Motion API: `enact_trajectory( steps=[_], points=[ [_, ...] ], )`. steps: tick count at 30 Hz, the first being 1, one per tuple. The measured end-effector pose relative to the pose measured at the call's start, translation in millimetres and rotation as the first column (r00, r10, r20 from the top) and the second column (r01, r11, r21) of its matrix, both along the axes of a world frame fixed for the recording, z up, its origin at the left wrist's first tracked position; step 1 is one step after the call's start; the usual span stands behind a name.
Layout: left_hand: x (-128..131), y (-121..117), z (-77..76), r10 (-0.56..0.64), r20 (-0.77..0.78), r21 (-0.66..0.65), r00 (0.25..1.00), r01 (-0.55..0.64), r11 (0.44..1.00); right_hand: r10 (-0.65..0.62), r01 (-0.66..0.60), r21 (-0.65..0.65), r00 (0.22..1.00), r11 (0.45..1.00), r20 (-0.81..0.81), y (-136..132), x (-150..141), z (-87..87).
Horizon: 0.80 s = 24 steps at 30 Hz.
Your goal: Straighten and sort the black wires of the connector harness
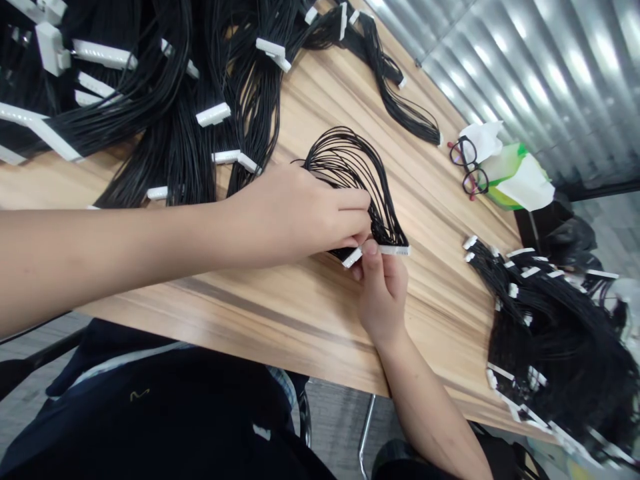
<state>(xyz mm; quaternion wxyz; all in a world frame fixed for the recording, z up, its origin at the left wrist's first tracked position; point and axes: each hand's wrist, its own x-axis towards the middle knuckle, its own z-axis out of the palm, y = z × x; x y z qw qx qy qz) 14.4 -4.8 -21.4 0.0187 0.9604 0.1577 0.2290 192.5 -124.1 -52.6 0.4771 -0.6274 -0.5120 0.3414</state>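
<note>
A black wiring harness [387, 200] loops over the wooden table in front of me, its many thin wires bent into an arc. At its near end is a long white connector [399, 251], pinched between the thumb and fingers of my right hand [383, 293]. Reaching across from the left, my left hand [315, 213] has its fingers curled down on the wires just beside that end. A second white connector [353, 258] pokes out below the left fingertips, close to the right thumb. The left fingertips are partly hidden, so their exact hold on the wires does not show.
Heaped harnesses with white connectors [214, 115] cover the table's left side. One harness [395, 100] lies toward the back. Glasses [469, 167] and a green tissue pack [510, 175] sit at the far edge. Another harness pile [565, 333] hangs over the right end.
</note>
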Motion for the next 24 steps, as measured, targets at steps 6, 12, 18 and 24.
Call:
enact_trajectory(
  steps=[6, 12, 18, 24],
  points=[
    [8, -2, -1.9, -0.019, -0.045, 0.147, 0.999, 0.025, 0.989, -0.044, 0.044, -0.02, 0.999, 0.999, 0.008, 1, -5, 2.4],
    [4, -2, 1.8, -0.093, 0.187, 0.287, 0.978, 0.036, 0.957, -0.118, 0.115, -0.029, 0.988, 0.993, -0.097, 5, 0, 5.1],
    [-3, -19, 1.8, -0.257, 0.355, 0.06, 0.899, 0.252, 0.966, -0.213, 0.217, 0.014, 0.966, 0.976, -0.143, 14, 8, 8.8],
    [-2, -12, 8.7, 0.164, 0.168, -0.163, 0.972, -0.136, 0.977, -0.129, 0.131, 0.012, 0.986, 0.991, -0.106, 9, 9, 3.0]
  ],
)
